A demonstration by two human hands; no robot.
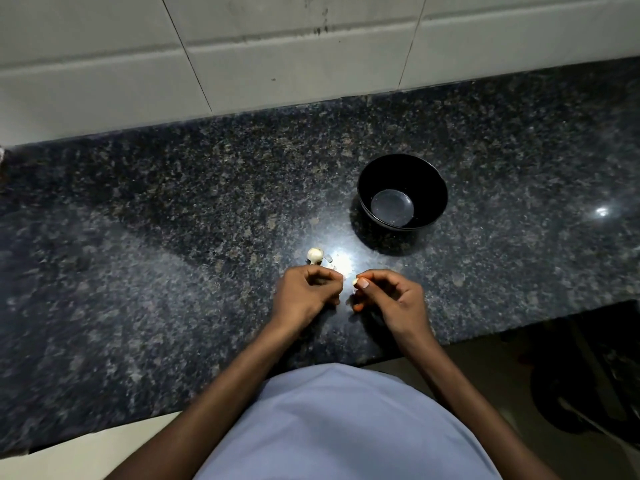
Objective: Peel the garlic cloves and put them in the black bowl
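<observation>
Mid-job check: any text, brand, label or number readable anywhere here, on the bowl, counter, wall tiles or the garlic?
None: no text, label, brand or number shows in this view.
black bowl: plain, no marking visible.
granite counter: speckle only.
wall tiles: only dark smudges, not writing.
garlic clove in the right hand: unmarked.

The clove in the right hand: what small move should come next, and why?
Probably carry the clove, pinched in the right hand, up and right, and drop it into the black bowl. It looks bare and pale, and the bowl looks empty. If skin remains, peel that off first; the view cannot settle it.
</observation>
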